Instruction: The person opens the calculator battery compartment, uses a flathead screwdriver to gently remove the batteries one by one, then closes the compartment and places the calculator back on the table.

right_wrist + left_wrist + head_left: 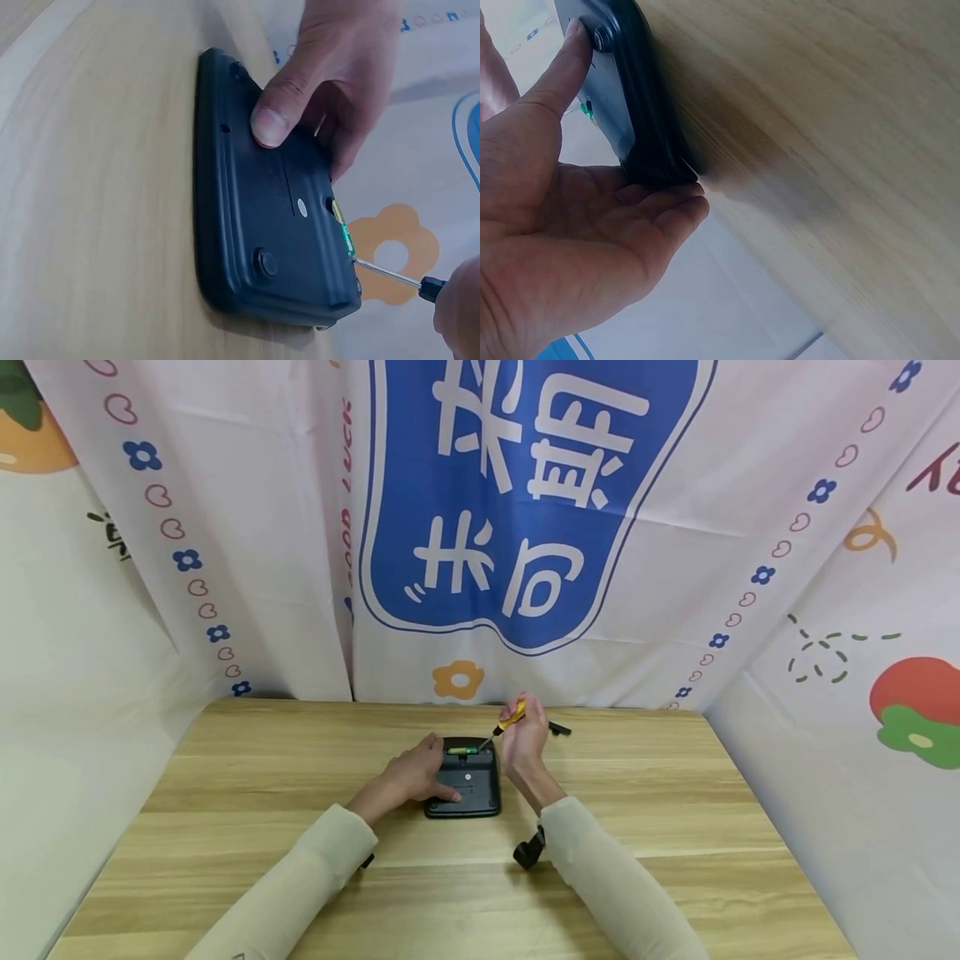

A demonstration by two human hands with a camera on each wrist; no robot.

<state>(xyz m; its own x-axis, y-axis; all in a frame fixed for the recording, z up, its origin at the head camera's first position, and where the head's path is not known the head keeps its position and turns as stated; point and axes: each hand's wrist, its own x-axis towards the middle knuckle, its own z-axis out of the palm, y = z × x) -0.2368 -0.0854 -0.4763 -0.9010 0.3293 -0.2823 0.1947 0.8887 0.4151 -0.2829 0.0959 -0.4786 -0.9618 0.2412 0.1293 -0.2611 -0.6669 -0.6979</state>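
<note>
Where the pale sleeves (300, 870) reach in over the worktop (262, 793), a black wrist mount (529, 850) shows beside the right cuff. Beyond it a black device (477, 797) lies back up, about midway between the worktop's left and right edges and close to the far edge. Round feet (265, 263) and a small white sticker (468, 777) show on its back. The left hand (412, 772) is partly closed on the device's left side, its thumb laid on the back and its fingers at the far left corner. The device looks like stiff, light plastic, smooth enough to slide – best held by its side edges, with a thumb pressed on the flat back. The right hand (527, 739) is curled round the yellow handle of a screwdriver (510, 719), whose shaft slants down to the green end of a battery (461, 751) in a slot along the device's far side; I cannot tell whether the tip touches it. The battery is probably hard and slick, easier to take by an end than by its middle. Farther right, near the worktop's far edge, lies a small black piece (560, 728); behind that edge hangs a white printed cloth (637, 668).
</note>
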